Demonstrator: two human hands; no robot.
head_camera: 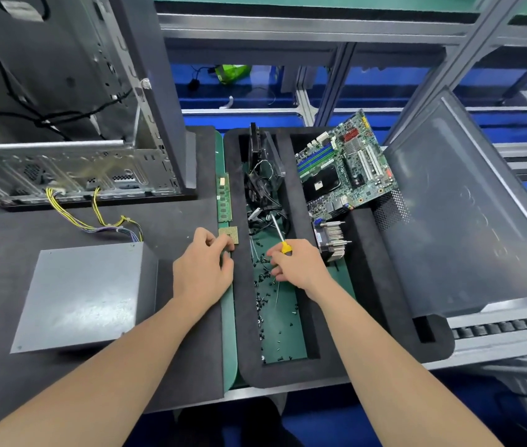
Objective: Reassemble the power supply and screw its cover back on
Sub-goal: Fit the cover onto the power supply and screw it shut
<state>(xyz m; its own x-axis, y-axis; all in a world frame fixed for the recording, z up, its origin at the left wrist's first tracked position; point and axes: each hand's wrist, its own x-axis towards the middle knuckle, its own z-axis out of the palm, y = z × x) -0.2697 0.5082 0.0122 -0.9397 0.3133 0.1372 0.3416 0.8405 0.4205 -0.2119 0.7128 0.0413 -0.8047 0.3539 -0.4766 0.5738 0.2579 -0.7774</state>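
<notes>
The left hand (202,266) lies with fingers curled at the near-left rim of the black foam tray (242,317). Its fingertips are turned under, so whether it pinches anything cannot be told. The right hand (297,267) is clamped on the yellow handle of a screwdriver (284,246), most of the handle hidden in the palm. The shaft points away into a tangle of black cables (263,188) that hides the tip, and the lower fingers reach down among small black screws (260,301) scattered on the tray's green floor. The power supply (84,295) sits on the dark surface (175,217) at near left, touched by neither hand, gray cover up; its corner fixings are too small to make out. Its yellow wire bundle (94,217) runs far into an open computer case (62,162), cut off by the left edge. Just beyond the left hand lie 1 processor chip (229,235) and 1 memory stick (224,196). A motherboard (342,169) leans at the tray's far right, a heatsink (333,240) near it, and a gray side panel (468,204) further right.
</notes>
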